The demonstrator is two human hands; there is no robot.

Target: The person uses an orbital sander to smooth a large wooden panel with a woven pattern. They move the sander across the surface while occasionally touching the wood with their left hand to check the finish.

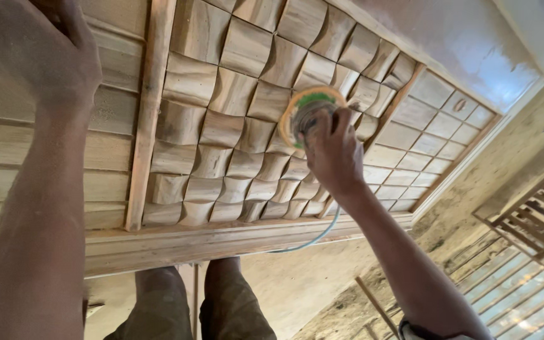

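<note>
A large wooden door panel (221, 132) lies flat in front of me, its middle carved into several wavy raised squares. My right hand (332, 154) grips a small power sander with a round green-and-orange disc (310, 104), pressed onto the carved squares near the panel's centre. A pale blue cord (313, 238) trails from the tool over the panel's near edge. My left hand (39, 50) rests flat on the plain slatted part of the panel at the upper left, fingers partly out of frame.
My legs in olive trousers (234, 308) stand just below the panel's near edge (221, 242). A section of flat square panels (423, 145) lies beyond the sander. A wooden lattice frame (536, 214) leans at the right on a dusty floor.
</note>
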